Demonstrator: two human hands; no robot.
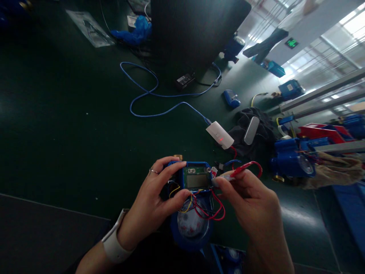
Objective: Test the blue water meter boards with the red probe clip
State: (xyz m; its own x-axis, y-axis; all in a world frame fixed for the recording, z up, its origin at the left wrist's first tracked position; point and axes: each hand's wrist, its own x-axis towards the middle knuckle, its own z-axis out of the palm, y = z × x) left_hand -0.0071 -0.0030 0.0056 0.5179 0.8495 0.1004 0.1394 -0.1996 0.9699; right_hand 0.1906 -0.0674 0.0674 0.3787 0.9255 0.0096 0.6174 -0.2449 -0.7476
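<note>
Currently, blue meter (191,228) between left hand (162,190) and right hand (251,201).

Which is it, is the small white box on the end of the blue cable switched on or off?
On, it seems: the white box shows a red light glowing on its top.
</note>
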